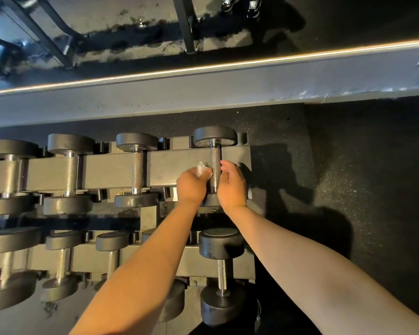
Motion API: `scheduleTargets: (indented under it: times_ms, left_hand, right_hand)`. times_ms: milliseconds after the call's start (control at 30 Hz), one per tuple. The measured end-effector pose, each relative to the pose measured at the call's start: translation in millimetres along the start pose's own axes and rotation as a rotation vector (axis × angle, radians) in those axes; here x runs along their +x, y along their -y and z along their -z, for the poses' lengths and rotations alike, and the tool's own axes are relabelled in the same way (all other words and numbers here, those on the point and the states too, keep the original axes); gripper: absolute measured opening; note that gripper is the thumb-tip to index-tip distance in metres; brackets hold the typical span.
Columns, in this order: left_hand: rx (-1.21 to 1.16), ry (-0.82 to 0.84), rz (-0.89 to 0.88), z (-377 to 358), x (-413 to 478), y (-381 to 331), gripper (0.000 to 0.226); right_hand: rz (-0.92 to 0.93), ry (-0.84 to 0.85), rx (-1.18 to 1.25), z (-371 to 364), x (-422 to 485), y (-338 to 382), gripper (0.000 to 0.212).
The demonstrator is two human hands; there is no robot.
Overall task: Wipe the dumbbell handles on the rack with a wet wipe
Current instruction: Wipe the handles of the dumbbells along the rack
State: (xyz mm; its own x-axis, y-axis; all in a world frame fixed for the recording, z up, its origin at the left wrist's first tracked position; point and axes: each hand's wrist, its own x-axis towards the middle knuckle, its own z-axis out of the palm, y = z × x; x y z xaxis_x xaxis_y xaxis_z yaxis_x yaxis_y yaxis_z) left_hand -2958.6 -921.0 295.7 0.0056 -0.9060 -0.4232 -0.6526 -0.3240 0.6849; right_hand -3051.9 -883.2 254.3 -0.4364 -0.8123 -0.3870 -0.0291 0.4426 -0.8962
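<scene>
A two-tier dumbbell rack (pixel 179 165) runs from the left edge to the middle. On its upper tier, at the right end, lies a dumbbell with a knurled metal handle (pixel 215 163). My left hand (pixel 191 186) holds a crumpled white wet wipe (pixel 201 168) against the left side of that handle. My right hand (pixel 231 187) sits at the handle's right side with fingers loosely curled toward it; whether it grips the bar is unclear. The dumbbell's near head is hidden behind both hands.
More dumbbells (pixel 136 170) fill the upper tier to the left. The lower tier holds several, with one (pixel 221 274) just below my arms. A grey wall ledge (pixel 203 93) lies behind the rack. Black rubber floor (pixel 348 177) spreads to the right.
</scene>
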Motion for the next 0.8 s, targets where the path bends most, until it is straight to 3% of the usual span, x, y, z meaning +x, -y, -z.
scheduleTargets:
  times_ms: [133, 333, 533, 633, 800]
  left_hand:
    - [-0.184, 0.004, -0.075, -6, 17, -27, 0.008]
    - [-0.021, -0.096, 0.002, -34, 57, -33, 0.032]
    - [-0.301, -0.157, 0.112, -39, 57, -27, 0.026]
    - [-0.429, -0.228, 0.219, -37, 50, -26, 0.039]
    - [-0.353, -0.212, 0.181, -30, 51, -27, 0.041]
  right_hand:
    - [-0.019, 0.005, 0.118, -2, -6, 7, 0.041]
    - [-0.103, 0.165, 0.204, 9, 5, 12, 0.049]
    - [-0.167, 0.199, 0.225, 20, 6, 13, 0.047]
    - [-0.191, 0.206, 0.24, 22, 5, 17, 0.048]
    - [-0.211, 0.204, 0.229, 22, 4, 23, 0.048]
